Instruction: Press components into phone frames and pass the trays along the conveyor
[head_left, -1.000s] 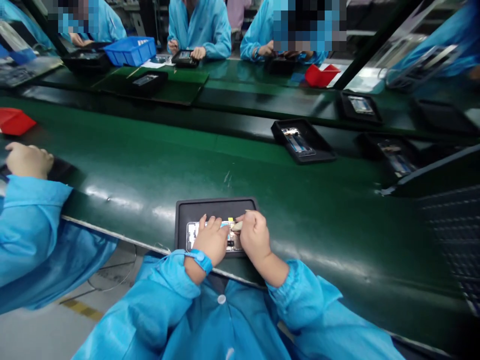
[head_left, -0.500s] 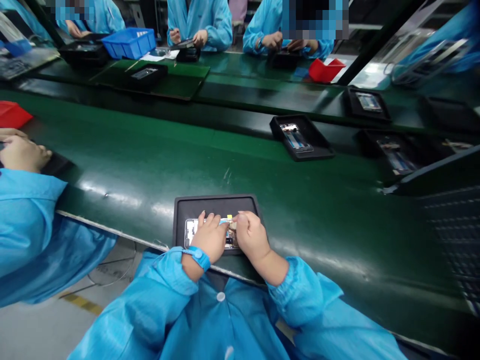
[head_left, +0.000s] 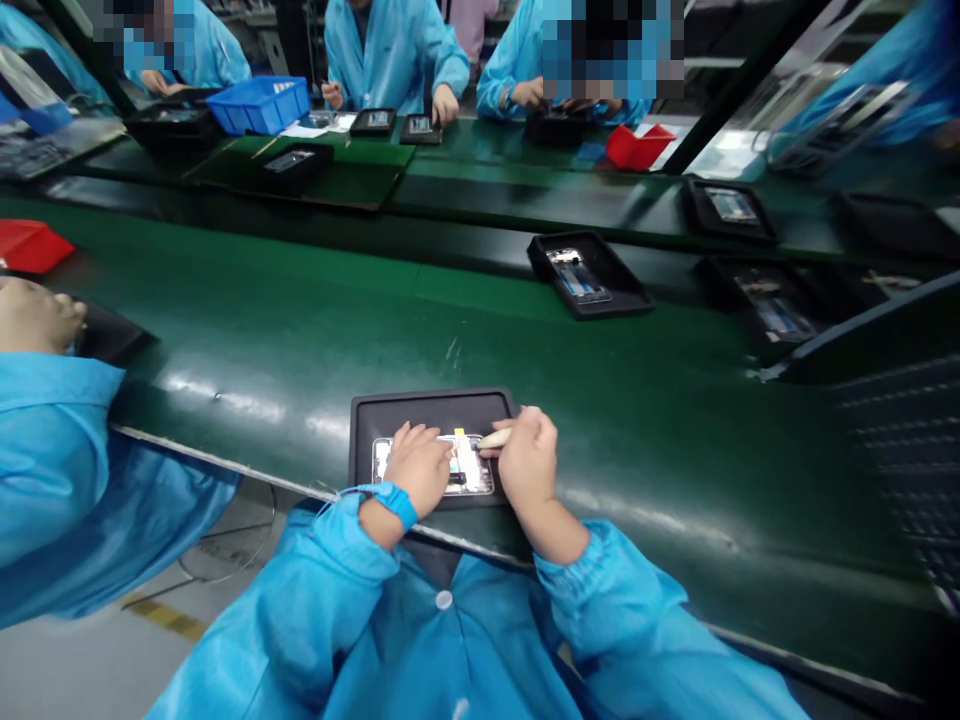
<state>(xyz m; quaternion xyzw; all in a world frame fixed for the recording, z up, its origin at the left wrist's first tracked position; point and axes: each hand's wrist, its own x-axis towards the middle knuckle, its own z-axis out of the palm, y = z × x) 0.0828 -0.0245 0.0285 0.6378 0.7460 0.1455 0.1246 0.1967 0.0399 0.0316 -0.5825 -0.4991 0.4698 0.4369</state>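
Note:
An opened phone body, silvery with a small yellow tab at its upper edge, lies in a shallow black tray at the near edge of the green bench. My left hand rests on the phone with its fingers stretched out, covering its left-middle part. In my right hand is a pale, pointed stick, gripped between closed fingers. Its tip points left, at the upper right part of the phone; whether it touches is too small to tell. A blue strap with a cord circles my left wrist.
Farther up the green bench, a black tray holds another opened phone. More trays stand at right beside a dark mesh panel. A co-worker's hand and a red bin are at left. Across stand a blue crate and several people.
My right hand has drawn back to the right, bringing the pale stick into view and uncovering the phone's right end. My left hand stays on the phone. Opposite, a co-worker's phone trays now lie lower.

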